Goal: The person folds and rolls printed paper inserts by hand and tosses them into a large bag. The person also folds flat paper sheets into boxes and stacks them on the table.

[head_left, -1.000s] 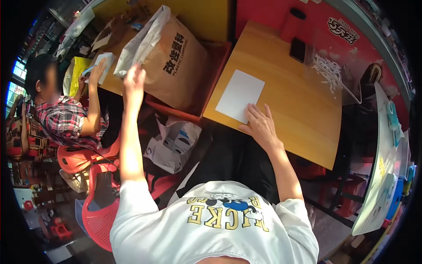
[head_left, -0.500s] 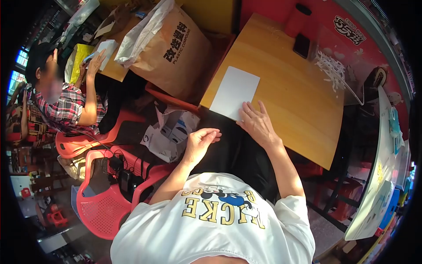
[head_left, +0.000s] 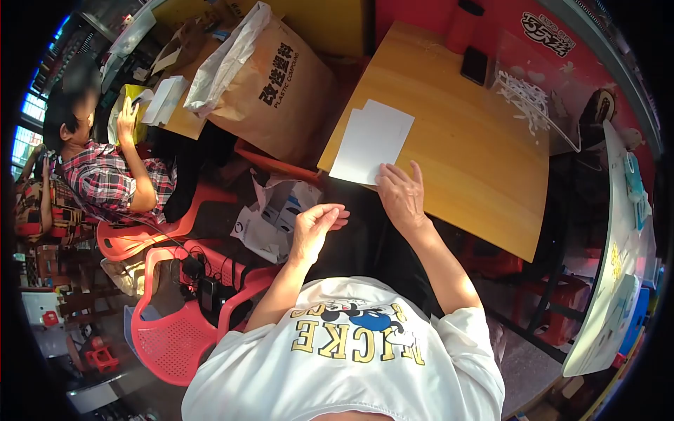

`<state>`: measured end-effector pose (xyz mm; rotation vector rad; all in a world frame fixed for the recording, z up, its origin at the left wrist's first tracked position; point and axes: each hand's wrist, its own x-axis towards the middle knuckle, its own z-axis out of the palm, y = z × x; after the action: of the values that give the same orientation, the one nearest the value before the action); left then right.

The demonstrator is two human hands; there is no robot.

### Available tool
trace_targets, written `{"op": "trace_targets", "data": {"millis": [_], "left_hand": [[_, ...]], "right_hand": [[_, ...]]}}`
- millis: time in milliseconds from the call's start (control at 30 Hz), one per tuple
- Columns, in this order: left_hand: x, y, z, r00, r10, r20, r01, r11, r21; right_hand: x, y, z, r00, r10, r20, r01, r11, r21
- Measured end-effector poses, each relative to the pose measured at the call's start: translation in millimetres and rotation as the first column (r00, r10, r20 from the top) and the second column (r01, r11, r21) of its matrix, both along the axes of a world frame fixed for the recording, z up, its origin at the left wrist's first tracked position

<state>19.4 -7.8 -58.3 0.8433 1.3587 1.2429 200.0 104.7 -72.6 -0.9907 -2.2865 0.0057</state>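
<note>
White sheets of paper (head_left: 368,140) lie on the near left edge of the wooden table, at least two stacked slightly out of line. My right hand (head_left: 400,195) rests its fingertips on their near right corner, with its fingers stretched out and one raised apart. Left of it, my left hand (head_left: 316,228) hovers in front of the table edge, clear of the paper. Its thumb and fingers are closed together, and nothing shows in them.
The wooden table (head_left: 463,147) bears a dark phone (head_left: 474,65), a red bottle (head_left: 464,27) and a clear container of white strips (head_left: 525,105). A large brown paper sack (head_left: 281,91) stands left, near a red chair (head_left: 175,337). Another person (head_left: 116,175) sits at far left.
The stacked sheets have slid out of line, so a second edge shows at the upper left. My right hand stays at their corner, fingers more bent. The seated person's hand moved off white paper.
</note>
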Motion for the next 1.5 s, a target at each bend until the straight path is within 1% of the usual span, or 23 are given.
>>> {"op": "trace_targets", "data": {"millis": [100, 200, 267, 300, 333, 400, 433, 500, 533, 567, 633, 700, 733, 800, 833, 967, 1033, 1133, 1200, 1233, 1300, 1367, 1500], "left_hand": [[-2.0, 3.4, 1.4, 0.995, 0.002, 0.101, 0.001, 1.000, -0.030], [-11.1, 9.3, -2.3, 0.920, 0.060, 0.387, -0.015, 0.993, -0.117], [-14.9, 18.4, 12.2, 0.739, 0.078, 0.669, -0.003, 0.994, -0.112], [-19.3, 21.4, 20.3, 0.615, -0.037, 0.788, 0.092, 0.995, -0.025], [-18.8, 26.7, 34.0, 0.526, 0.052, 0.849, 0.068, 0.992, -0.103], [-31.5, 35.2, 4.6, 0.660, 0.084, 0.746, 0.000, 0.994, -0.112], [-37.3, 29.6, 5.5, 0.785, -0.018, 0.620, 0.060, 0.997, -0.046], [-25.9, 25.8, 18.5, 0.789, -0.054, 0.612, 0.042, 0.999, 0.034], [-18.9, 21.5, 29.1, 0.840, -0.054, 0.540, 0.036, 0.998, 0.044], [-19.1, 19.4, 25.8, 0.808, -0.076, 0.585, 0.066, 0.997, 0.039], [-11.7, 14.4, 26.7, 0.962, -0.205, 0.178, 0.159, 0.957, 0.243], [-7.6, 10.4, 36.6, 0.926, -0.267, -0.268, 0.350, 0.875, 0.334], [-6.7, 10.5, 44.0, 0.926, -0.272, -0.262, 0.352, 0.875, 0.334], [-6.4, 10.3, 55.8, 0.738, -0.207, -0.642, 0.504, 0.802, 0.320], [-5.2, 11.3, 62.8, 0.639, -0.139, -0.757, 0.568, 0.749, 0.342], [-3.6, 14.1, 62.0, 0.472, -0.029, -0.881, 0.712, 0.602, 0.361], [-6.6, 13.1, 57.6, 0.474, -0.053, -0.879, 0.759, 0.531, 0.378], [-8.3, 4.1, 53.6, 0.482, 0.068, -0.873, 0.618, 0.680, 0.394], [-6.3, -9.2, 60.4, 0.643, 0.206, -0.738, 0.261, 0.847, 0.464], [-8.0, -17.7, 45.3, 0.840, 0.227, -0.493, 0.022, 0.893, 0.449], [-12.1, -25.5, 53.8, 1.000, 0.013, 0.025, -0.015, 0.998, 0.054], [-4.3, -19.0, 62.2, 0.915, -0.013, 0.403, 0.061, 0.992, -0.108], [-2.1, -14.9, 46.0, 0.833, -0.079, 0.548, 0.175, 0.977, -0.125]], "right_hand": [[4.2, -2.6, 11.7, 1.000, -0.009, 0.014, 0.010, 0.997, -0.082], [11.5, -5.2, 24.3, 0.973, 0.116, -0.197, -0.109, 0.993, 0.047], [19.2, -18.4, 39.3, 0.920, 0.274, -0.279, -0.274, 0.961, 0.043], [21.4, -24.9, 47.9, 0.891, 0.355, -0.283, -0.360, 0.932, 0.036], [22.8, -32.3, 52.4, 0.844, 0.422, -0.330, -0.451, 0.892, -0.014], [24.1, -49.7, 63.8, 0.817, 0.381, -0.433, -0.499, 0.844, -0.198], [24.2, -55.8, 64.6, 0.802, 0.333, -0.495, -0.514, 0.807, -0.290], [27.8, -68.5, 66.4, 0.807, 0.029, -0.590, -0.444, 0.689, -0.573], [26.7, -70.8, 61.6, 0.640, -0.212, -0.739, -0.540, 0.560, -0.628], [27.2, -70.0, 55.5, 0.554, -0.319, -0.769, -0.555, 0.548, -0.627], [28.1, -63.2, 43.5, 0.353, -0.468, -0.810, -0.621, 0.530, -0.577], [29.8, -56.7, 40.8, 0.290, -0.543, -0.788, -0.657, 0.485, -0.577], [29.8, -53.5, 37.1, 0.280, -0.557, -0.782, -0.660, 0.480, -0.579], [29.6, -49.9, 32.7, 0.311, -0.564, -0.765, -0.647, 0.464, -0.605], [30.9, -49.3, 28.0, 0.360, -0.598, -0.716, -0.676, 0.362, -0.642], [28.5, -48.1, 19.5, 0.412, -0.614, -0.673, -0.774, 0.153, -0.614], [20.5, -50.8, 16.3, 0.360, -0.641, -0.678, -0.794, 0.172, -0.584], [13.9, -53.7, 14.7, 0.217, -0.641, -0.736, -0.721, 0.403, -0.564], [18.7, -50.6, 16.0, 0.202, -0.558, -0.805, -0.622, 0.562, -0.546], [20.5, -49.8, 19.6, 0.204, -0.480, -0.853, -0.584, 0.640, -0.500], [21.5, -49.0, 24.1, 0.234, -0.455, -0.859, -0.565, 0.655, -0.501], [18.6, -50.3, 31.1, 0.313, -0.400, -0.861, -0.546, 0.666, -0.508], [15.1, -53.7, 34.2, 0.313, -0.414, -0.855, -0.594, 0.616, -0.517]]}}
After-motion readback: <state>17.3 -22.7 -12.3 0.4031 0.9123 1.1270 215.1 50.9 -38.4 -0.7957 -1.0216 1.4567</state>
